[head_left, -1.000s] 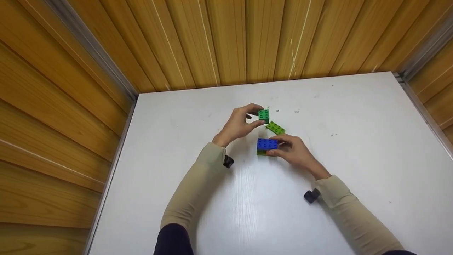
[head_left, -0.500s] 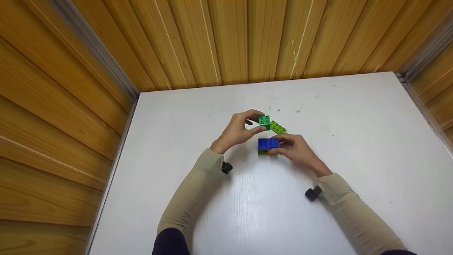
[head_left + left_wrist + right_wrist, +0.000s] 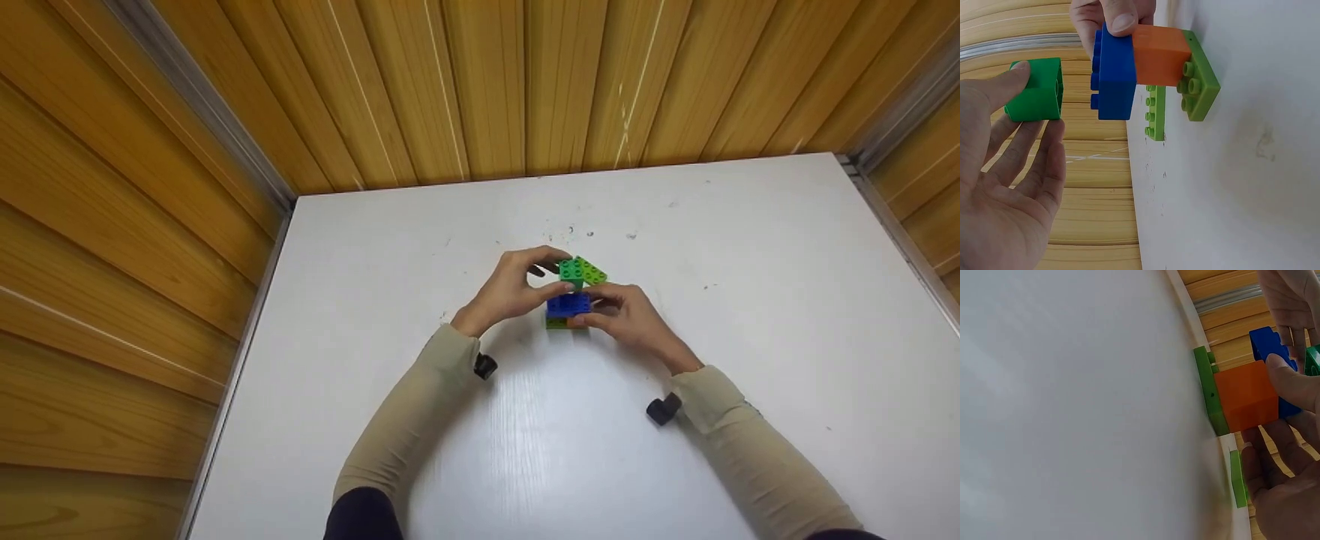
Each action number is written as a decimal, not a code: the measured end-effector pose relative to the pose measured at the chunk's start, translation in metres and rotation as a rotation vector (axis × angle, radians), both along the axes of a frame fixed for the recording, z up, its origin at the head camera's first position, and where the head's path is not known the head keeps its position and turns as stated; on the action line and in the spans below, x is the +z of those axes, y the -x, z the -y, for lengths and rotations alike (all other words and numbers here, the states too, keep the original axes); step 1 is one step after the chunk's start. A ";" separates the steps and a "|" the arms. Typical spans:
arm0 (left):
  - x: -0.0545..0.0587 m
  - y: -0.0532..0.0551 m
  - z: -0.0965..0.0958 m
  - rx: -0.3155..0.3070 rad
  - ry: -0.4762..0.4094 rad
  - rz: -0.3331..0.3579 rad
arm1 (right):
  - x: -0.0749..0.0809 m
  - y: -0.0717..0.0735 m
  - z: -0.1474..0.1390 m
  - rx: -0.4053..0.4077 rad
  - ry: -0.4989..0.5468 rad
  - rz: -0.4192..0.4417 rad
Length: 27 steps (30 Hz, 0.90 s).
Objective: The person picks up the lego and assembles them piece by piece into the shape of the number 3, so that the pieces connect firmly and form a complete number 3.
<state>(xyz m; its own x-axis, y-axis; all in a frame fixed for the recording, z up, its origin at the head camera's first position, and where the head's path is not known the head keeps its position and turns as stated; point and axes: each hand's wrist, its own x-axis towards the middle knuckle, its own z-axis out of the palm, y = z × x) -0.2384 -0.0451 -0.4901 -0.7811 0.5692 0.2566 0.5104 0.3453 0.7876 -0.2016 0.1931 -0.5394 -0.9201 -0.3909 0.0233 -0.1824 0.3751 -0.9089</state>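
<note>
My left hand (image 3: 514, 285) pinches a green square toy brick (image 3: 1036, 90) between thumb and fingers. It is held just above the studs of a long blue brick (image 3: 1117, 76), with a gap between the two in the left wrist view. The blue brick sits on an orange brick (image 3: 1247, 396), which stands on a light green flat brick (image 3: 1202, 84) on the table. My right hand (image 3: 634, 322) grips the blue brick at its right end. Behind the stack lies a second light green flat brick (image 3: 592, 271), partly hidden by the green one in the head view.
The white table (image 3: 495, 457) has small marks near its far side. Wood-look panel walls (image 3: 480, 90) rise behind it and at both sides. A small black camera sits at each wrist, the left one (image 3: 485, 366) and the right one (image 3: 663, 409).
My left hand has brought the green brick toward me and slightly right, from behind the stack to over the blue brick. The right hand keeps its grip, almost unmoved.
</note>
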 end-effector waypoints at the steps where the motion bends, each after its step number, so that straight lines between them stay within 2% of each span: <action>1: 0.000 -0.001 -0.001 -0.003 -0.001 0.003 | -0.004 0.002 -0.001 -0.002 0.003 -0.004; 7: -0.004 -0.002 -0.005 -0.016 0.000 0.010 | -0.012 0.005 -0.004 0.005 0.024 -0.023; 21: -0.009 -0.004 -0.009 -0.026 0.005 -0.007 | -0.011 0.004 -0.004 0.012 0.026 -0.063; 24: -0.010 -0.005 -0.010 -0.034 0.001 -0.007 | -0.003 0.002 -0.002 0.015 0.017 -0.051; 27: -0.012 -0.005 -0.010 -0.037 -0.004 -0.004 | -0.003 0.003 -0.002 0.016 0.009 -0.036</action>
